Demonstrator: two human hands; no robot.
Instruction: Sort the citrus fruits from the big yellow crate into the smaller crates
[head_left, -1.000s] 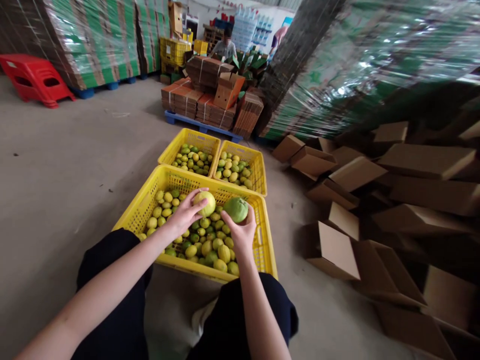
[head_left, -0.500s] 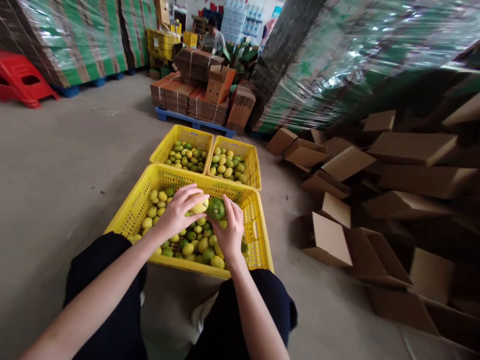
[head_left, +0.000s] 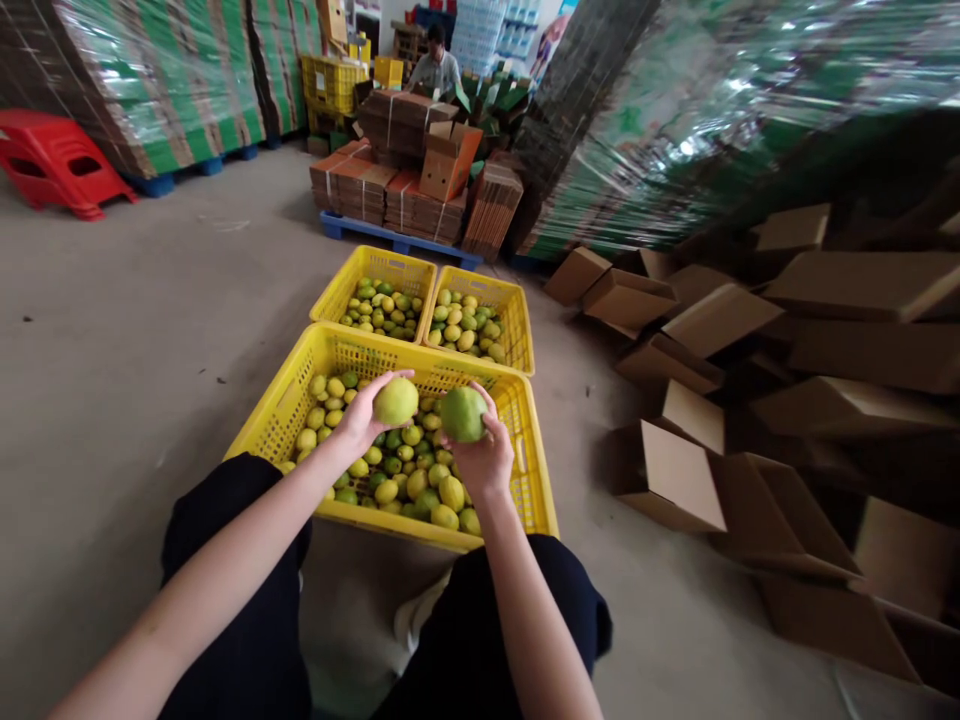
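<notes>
My left hand (head_left: pixel 363 415) is closed around a yellow-green lemon (head_left: pixel 396 401), its thumb hidden behind the fruit. In my right hand (head_left: pixel 486 455) is a greener lemon (head_left: pixel 463 414), gripped from the right side and from below. Both fruits are held up a short way apart, above a large yellow plastic crate (head_left: pixel 274 400) between my knees. Inside that crate lie many yellow and green lemons (head_left: pixel 420 480), partly covered by my hands.
Two smaller yellow crates of lemons (head_left: pixel 330 297) (head_left: pixel 519 325) adjoin the far side. Beyond them, flattened cartons (head_left: pixel 394 195) are stacked on a blue pallet (head_left: pixel 397 240). Open cardboard boxes (head_left: pixel 679 475) lie heaped at right. A red stool (head_left: pixel 64 160) stands left; a person (head_left: pixel 436 68) is behind the cartons.
My hands have moved apart and turned, so both lemons now show more of their sides. The whole view has shifted slightly, with the crates sitting further right.
</notes>
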